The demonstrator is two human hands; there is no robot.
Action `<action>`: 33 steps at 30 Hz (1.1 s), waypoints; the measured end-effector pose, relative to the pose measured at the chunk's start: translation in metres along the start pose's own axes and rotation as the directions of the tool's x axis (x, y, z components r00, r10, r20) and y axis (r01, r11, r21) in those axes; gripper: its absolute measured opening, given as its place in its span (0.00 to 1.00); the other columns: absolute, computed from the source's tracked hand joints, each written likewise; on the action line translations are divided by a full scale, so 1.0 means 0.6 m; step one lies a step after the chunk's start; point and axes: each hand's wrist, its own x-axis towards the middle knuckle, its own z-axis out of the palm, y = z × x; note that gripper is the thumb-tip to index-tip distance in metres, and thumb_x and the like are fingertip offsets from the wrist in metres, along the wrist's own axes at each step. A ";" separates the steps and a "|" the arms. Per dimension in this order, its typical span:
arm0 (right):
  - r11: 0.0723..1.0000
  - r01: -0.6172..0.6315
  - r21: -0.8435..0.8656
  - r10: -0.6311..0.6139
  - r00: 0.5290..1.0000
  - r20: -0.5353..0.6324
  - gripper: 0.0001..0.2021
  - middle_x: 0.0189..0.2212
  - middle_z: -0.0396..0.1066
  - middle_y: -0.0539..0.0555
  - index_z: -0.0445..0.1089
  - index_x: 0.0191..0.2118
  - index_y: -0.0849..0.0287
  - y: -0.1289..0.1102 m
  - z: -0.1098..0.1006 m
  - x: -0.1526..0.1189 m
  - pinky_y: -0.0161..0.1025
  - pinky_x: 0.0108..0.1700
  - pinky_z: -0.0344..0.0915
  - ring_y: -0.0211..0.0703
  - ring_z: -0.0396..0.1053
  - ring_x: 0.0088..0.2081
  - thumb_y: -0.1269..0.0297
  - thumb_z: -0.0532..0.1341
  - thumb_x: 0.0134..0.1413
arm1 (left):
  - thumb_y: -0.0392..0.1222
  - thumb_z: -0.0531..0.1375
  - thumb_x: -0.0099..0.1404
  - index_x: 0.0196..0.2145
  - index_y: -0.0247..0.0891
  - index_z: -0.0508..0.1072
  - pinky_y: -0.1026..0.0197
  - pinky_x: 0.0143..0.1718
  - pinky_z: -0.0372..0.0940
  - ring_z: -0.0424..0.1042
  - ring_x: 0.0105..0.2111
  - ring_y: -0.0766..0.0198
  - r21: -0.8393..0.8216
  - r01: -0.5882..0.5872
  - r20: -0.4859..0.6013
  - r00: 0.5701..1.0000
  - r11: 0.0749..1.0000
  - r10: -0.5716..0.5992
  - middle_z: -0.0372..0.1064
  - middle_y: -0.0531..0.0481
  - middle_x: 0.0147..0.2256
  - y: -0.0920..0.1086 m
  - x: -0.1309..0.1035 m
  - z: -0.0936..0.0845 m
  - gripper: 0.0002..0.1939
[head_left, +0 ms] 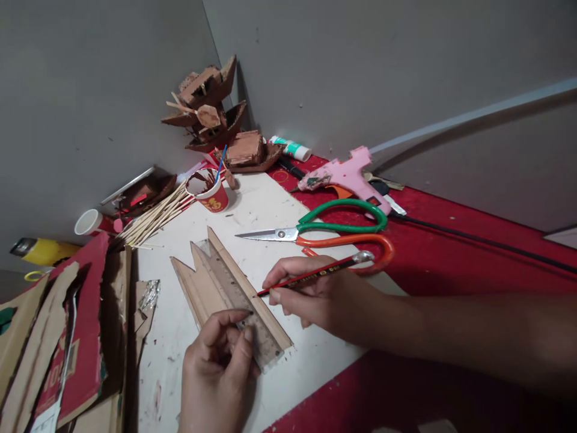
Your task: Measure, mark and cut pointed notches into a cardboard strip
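Observation:
My right hand is closed around a red and black pencil, its tip touching the strip of cardboard along the ruler's right side. A clear, smudged ruler lies slantwise on the cardboard. My left hand bends over the lower half of the ruler, thumb and index finger pressed on it and the other fingers curled and partly hidden. On the ruler's left, more cardboard shows two pointed ends at the top. Just beyond my right hand lie scissors with green and orange handles, blades apart.
A pink glue gun rests on the red tabletop at back right. Brown cardboard boats are stacked in the corner. A red paper cup stands beside thin wooden sticks. Cardboard pieces crowd the left.

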 end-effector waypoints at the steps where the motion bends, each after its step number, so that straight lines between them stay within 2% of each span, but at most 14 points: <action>1: 1.000 0.010 -0.009 -0.010 1.000 -0.003 0.03 0.24 0.74 0.49 0.70 0.31 0.58 0.002 0.000 0.000 0.32 0.23 0.64 0.37 0.68 0.24 0.67 0.59 0.51 | 0.50 0.66 0.61 0.37 0.37 0.74 0.69 0.22 0.58 0.62 0.18 0.70 -0.005 0.004 0.001 1.000 1.000 -0.004 0.64 0.58 0.18 0.001 -0.001 0.001 0.13; 6: 0.998 0.042 -0.046 -0.042 0.999 -0.007 0.04 0.25 0.74 0.50 0.70 0.32 0.59 0.003 -0.002 -0.002 0.33 0.24 0.63 0.36 0.68 0.24 0.67 0.58 0.52 | 0.50 0.66 0.61 0.36 0.38 0.71 0.69 0.22 0.56 0.61 0.18 0.70 -0.027 0.027 0.014 1.000 0.999 -0.027 0.63 0.59 0.17 0.005 -0.001 0.004 0.14; 11: 0.995 0.054 -0.081 -0.049 0.997 0.065 0.06 0.21 0.67 0.46 0.71 0.33 0.58 0.002 -0.002 -0.003 0.31 0.21 0.56 0.33 0.61 0.20 0.71 0.57 0.54 | 0.51 0.66 0.61 0.33 0.39 0.68 0.69 0.21 0.55 0.61 0.18 0.71 -0.054 0.041 0.030 0.999 0.998 -0.040 0.62 0.59 0.18 0.000 0.001 0.000 0.15; 15: 0.987 0.095 -0.126 -0.086 0.993 0.077 0.06 0.22 0.66 0.46 0.72 0.35 0.60 0.005 0.000 -0.002 0.31 0.21 0.52 0.33 0.60 0.22 0.72 0.56 0.56 | 0.52 0.65 0.63 0.32 0.40 0.66 0.69 0.21 0.56 0.64 0.18 0.70 -0.043 0.055 0.118 0.992 0.998 -0.050 0.63 0.59 0.19 -0.006 0.007 -0.010 0.15; 18: 0.985 0.112 -0.129 -0.106 0.993 0.057 0.07 0.22 0.66 0.46 0.72 0.34 0.61 0.009 0.002 0.000 0.30 0.21 0.52 0.32 0.60 0.22 0.73 0.56 0.55 | 0.51 0.65 0.64 0.31 0.40 0.65 0.69 0.21 0.57 0.64 0.19 0.70 -0.022 0.050 0.158 0.986 0.999 -0.046 0.64 0.58 0.19 -0.007 0.008 -0.012 0.15; 23: 0.974 0.181 -0.140 -0.175 0.983 0.051 0.08 0.24 0.69 0.48 0.74 0.35 0.63 0.012 0.004 0.001 0.30 0.23 0.55 0.32 0.60 0.23 0.73 0.57 0.54 | 0.51 0.65 0.63 0.30 0.40 0.65 0.70 0.20 0.55 0.61 0.18 0.72 -0.071 0.038 0.063 0.997 0.997 -0.033 0.61 0.60 0.19 -0.005 0.004 -0.005 0.15; 28: 0.956 0.231 -0.180 -0.230 0.973 0.024 0.07 0.21 0.66 0.46 0.74 0.34 0.64 0.010 0.004 0.001 0.29 0.22 0.54 0.31 0.57 0.21 0.74 0.57 0.54 | 0.51 0.64 0.65 0.30 0.40 0.65 0.70 0.21 0.57 0.64 0.20 0.70 -0.022 0.030 0.152 0.988 0.999 -0.027 0.63 0.58 0.21 -0.011 0.010 -0.013 0.15; 33: 0.945 0.271 -0.184 -0.270 0.962 0.029 0.07 0.21 0.65 0.45 0.73 0.33 0.64 0.013 0.006 0.001 0.29 0.22 0.53 0.30 0.57 0.21 0.75 0.57 0.54 | 0.51 0.63 0.65 0.31 0.40 0.65 0.69 0.21 0.58 0.64 0.19 0.70 -0.008 0.037 0.161 0.986 0.999 -0.035 0.62 0.58 0.21 -0.015 0.013 -0.019 0.14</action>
